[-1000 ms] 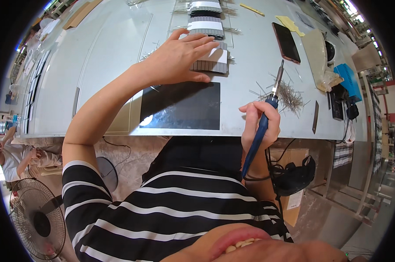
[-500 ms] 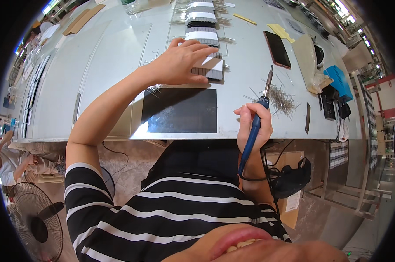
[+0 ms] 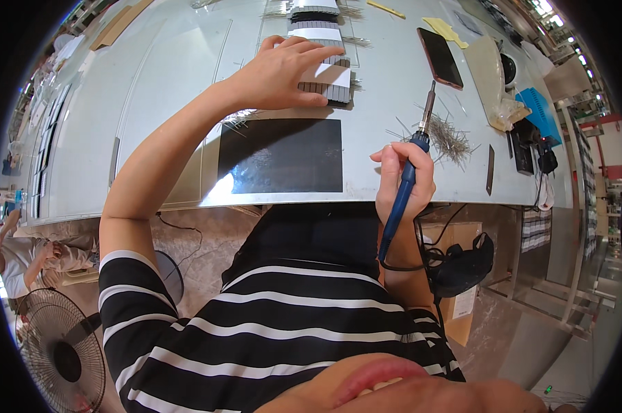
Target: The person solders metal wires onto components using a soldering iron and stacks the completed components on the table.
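My left hand (image 3: 278,77) reaches over a row of dark grey, gridded pieces (image 3: 337,95) with white bands and thin metal wires sticking out at their sides. Its fingers are spread over the nearest piece, with the thumb along the near edge; the palm hides the piece's left part. In my right hand (image 3: 422,180) is a blue-handled soldering iron (image 3: 402,199), its metal tip pointing away from me and clear of the pieces. A loose pile of thin wires (image 3: 451,143) lies beyond that hand. Nearest me on the table is a dark rectangular plate (image 3: 290,162).
At the right are a phone (image 3: 439,58), yellow scraps (image 3: 446,31), a thin dark strip (image 3: 490,169) and a blue box (image 3: 539,113). The iron's cord (image 3: 410,268) hangs below the table edge. A fan (image 3: 64,358) stands on the floor at left.
The whole view has shifted, so the table sits higher in the picture. Both hands keep about the same place over the table, and the soldering iron stays in my right hand.
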`<state>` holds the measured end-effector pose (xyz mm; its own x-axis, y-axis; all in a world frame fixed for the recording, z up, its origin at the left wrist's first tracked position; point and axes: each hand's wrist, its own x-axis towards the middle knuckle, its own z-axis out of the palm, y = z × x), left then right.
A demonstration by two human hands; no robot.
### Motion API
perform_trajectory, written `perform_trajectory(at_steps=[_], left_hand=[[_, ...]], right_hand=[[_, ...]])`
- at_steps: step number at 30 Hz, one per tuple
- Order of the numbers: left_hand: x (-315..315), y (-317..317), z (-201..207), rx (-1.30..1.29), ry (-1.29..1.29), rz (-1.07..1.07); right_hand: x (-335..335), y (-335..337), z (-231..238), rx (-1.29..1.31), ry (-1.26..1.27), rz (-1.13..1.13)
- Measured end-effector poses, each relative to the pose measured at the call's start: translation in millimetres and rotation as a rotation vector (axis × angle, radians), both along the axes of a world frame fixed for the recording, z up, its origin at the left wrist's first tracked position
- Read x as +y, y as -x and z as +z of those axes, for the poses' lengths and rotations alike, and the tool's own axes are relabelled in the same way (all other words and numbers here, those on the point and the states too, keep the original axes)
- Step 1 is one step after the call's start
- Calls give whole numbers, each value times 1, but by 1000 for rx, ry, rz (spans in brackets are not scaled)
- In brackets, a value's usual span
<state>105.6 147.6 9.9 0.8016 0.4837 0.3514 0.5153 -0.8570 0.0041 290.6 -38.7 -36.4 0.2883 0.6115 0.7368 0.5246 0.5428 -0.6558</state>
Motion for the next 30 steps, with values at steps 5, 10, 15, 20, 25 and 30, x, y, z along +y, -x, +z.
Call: perform_trajectory(at_steps=[5, 10, 15, 20, 25, 30], left_hand=[[0, 0, 4, 2, 70, 29], [-2, 5, 7, -60, -9, -6], [-18, 13, 19, -160, -96, -53], [-77, 32, 36, -22, 79, -114], [-98, 39, 29, 45, 202, -125], [-102, 43, 25, 127, 241, -72]], right_hand=[[1, 1, 3, -34, -17, -13], [0, 1, 2, -42, -20, -15], [-1, 4, 3, 8, -24, -11], [-5, 3, 9, 234, -29, -2], [-7, -32, 17, 21, 15, -204], [-5, -57, 23, -239, 102, -269]])
